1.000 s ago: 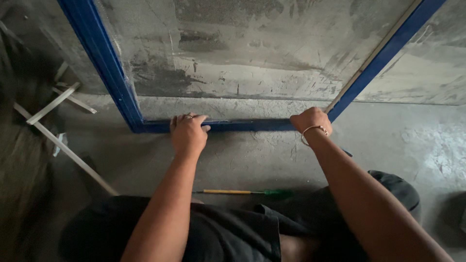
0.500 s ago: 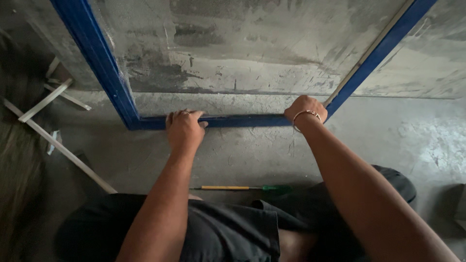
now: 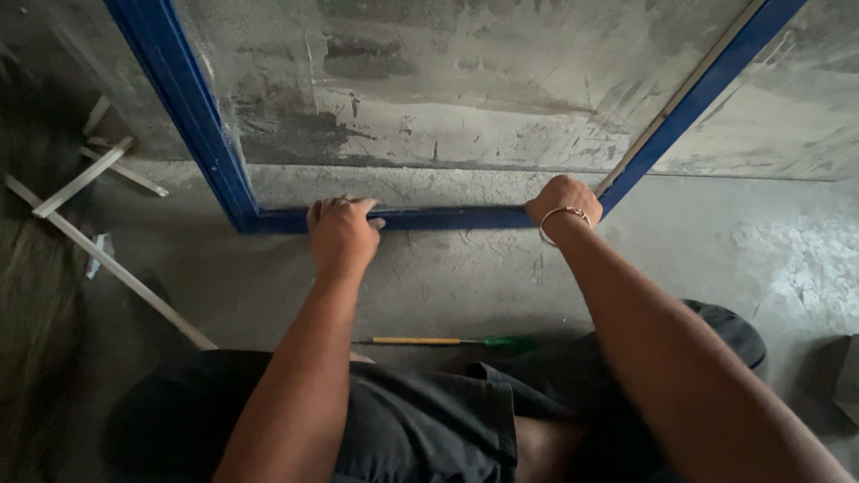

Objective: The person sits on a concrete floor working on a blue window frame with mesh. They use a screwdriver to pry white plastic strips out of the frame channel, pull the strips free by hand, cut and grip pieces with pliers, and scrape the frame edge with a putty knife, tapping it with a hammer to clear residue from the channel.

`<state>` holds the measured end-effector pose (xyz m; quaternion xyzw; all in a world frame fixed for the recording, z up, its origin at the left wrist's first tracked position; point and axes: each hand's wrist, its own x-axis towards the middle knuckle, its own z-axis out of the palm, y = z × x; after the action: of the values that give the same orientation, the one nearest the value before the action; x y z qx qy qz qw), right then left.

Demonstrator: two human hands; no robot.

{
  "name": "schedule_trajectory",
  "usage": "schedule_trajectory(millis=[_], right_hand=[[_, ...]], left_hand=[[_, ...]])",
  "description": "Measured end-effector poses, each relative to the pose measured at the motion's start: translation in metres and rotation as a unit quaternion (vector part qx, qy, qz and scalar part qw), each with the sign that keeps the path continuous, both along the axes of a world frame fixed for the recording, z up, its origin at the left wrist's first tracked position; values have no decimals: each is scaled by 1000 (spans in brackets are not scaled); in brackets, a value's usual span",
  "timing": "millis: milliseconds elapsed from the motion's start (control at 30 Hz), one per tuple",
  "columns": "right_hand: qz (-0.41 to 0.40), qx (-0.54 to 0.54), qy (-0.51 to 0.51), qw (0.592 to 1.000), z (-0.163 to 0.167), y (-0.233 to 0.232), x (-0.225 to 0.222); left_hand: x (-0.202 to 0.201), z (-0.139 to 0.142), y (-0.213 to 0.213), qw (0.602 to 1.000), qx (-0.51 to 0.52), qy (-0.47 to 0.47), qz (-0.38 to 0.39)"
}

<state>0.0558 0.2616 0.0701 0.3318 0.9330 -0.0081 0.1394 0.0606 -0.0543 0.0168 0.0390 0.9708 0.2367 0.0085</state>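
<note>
Just hands (image 3: 340, 234) atop blue frame (image 3: 447, 217)

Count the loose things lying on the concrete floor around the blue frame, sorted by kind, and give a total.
Pale metal strips at the left: 3, one long and two short crossed ones
Screwdriver with green handle: 1
Blue frame itself, under the left hand and right hand: 1
Total: 5

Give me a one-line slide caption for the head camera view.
Both hands, left hand and right hand, grip the bottom rail of a blue glazed frame standing on a concrete floor.
</note>
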Motion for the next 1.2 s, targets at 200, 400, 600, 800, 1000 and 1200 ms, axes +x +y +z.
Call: schedule_trajectory(millis=[200, 400, 600, 800, 1000, 1200], right_hand=[[131, 31, -41, 990, 1, 7, 2], [335, 57, -84, 937, 12, 23, 12], [198, 4, -54, 979, 12, 30, 12], [38, -31, -31, 998, 2, 25, -2], [-37, -64, 5, 997, 2, 13, -3], [-36, -59, -3, 998, 1, 9, -1]], left_hand=[[0, -4, 1, 1000, 0, 17, 2], [-1, -11, -1, 999, 7, 32, -2], [-2, -13, -1, 999, -3, 45, -6], [-3, -17, -2, 999, -7, 43, -21], [-2, -19, -1, 997, -18, 72, -8], [0, -17, -2, 999, -28, 37, -22]])
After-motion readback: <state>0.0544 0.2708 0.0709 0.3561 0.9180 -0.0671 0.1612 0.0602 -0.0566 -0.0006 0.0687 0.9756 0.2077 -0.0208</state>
